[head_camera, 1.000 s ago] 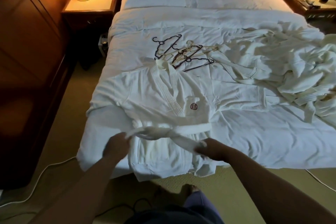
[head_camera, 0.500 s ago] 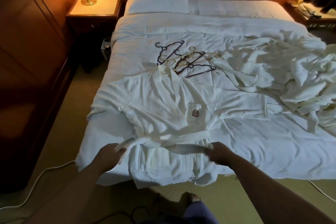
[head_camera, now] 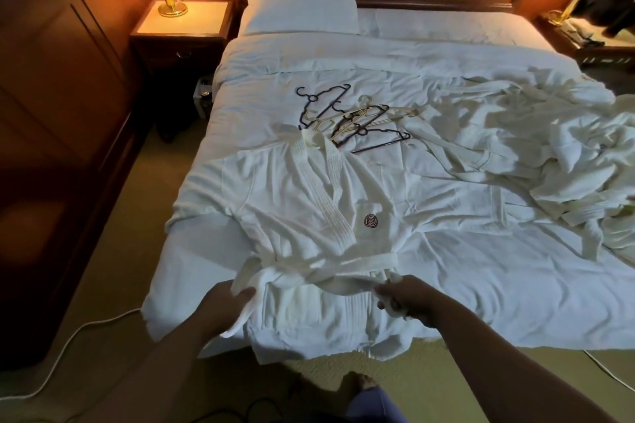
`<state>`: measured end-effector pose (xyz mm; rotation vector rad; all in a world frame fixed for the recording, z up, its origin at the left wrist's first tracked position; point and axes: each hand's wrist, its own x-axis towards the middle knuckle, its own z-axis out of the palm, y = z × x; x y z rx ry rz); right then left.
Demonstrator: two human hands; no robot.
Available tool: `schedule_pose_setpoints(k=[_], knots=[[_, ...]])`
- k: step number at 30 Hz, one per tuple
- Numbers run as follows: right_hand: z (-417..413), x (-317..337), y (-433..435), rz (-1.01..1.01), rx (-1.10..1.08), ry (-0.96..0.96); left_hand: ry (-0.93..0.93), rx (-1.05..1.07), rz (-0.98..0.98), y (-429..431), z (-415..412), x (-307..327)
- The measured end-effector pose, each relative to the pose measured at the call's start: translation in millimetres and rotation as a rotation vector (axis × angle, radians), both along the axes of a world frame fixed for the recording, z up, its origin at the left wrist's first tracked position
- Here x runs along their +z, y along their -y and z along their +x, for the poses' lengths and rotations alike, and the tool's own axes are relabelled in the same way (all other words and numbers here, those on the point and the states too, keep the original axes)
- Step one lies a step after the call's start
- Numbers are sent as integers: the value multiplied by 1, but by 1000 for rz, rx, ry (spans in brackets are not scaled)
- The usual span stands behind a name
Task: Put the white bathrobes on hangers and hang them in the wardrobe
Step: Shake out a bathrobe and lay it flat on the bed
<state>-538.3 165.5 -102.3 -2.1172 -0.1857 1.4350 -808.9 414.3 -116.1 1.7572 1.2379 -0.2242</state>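
White bathrobe (head_camera: 309, 216) lies flat, front up, at the foot of the bed (head_camera: 446, 268), hem hanging over the edge. Belt (head_camera: 360, 263) crosses its waist. My left hand (head_camera: 223, 306) is closed on the belt's left end; my right hand (head_camera: 405, 297) is closed on the right end. Hangers (head_camera: 354, 117) lie piled just beyond the collar. More robes (head_camera: 549, 161) lie heaped on the right.

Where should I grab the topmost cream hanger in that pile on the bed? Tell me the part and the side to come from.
Take the cream hanger by its hook, from the headboard side. The hook pokes up clear of the pile, while its arms are crossed with the dark hangers and its near end lies close to the bathrobe collar, so pulling from there would likely drag the others.
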Motion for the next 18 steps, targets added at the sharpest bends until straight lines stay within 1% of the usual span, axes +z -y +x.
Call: schedule_pose_setpoints(k=[2, 4, 6, 8, 9, 11, 13, 15, 16, 17, 18], knots=[[4, 6, -8, 74, -100, -13, 27, -5, 28, -1, 7, 5], [15, 12, -15, 97, -239, 66, 73, 38, 79, -6, 13, 12], [29, 13, -14, 58, -367, 160, 101, 178, 112, -17, 14, 16], [46, 9, -4, 18, -480, 217, 114, 397, 92, -34, 7, 14], [52, 7, 3, -8, -513, 245, 103, 508, 81, -41, 2, 11], [57, 4, 17, -43, -518, 303, 33, 587, 63, -53, -7, 2], [53, -1, 29, -83, -517, 339, -59, 528, 87, -50, -9, -1], [50, -14, 39, -140, -438, 455, -144, 347, 189, -42, -8, -1], [50, -19, 41, -179, -373, 498, -150, 263, 218, -38, -5, -1], [47, -19, 41, -217, -320, 518, -133, 203, 198, -33, -2, 1], [42, -16, 39, -233, -270, 492, -89, 166, 140, -28, 3, 5]])
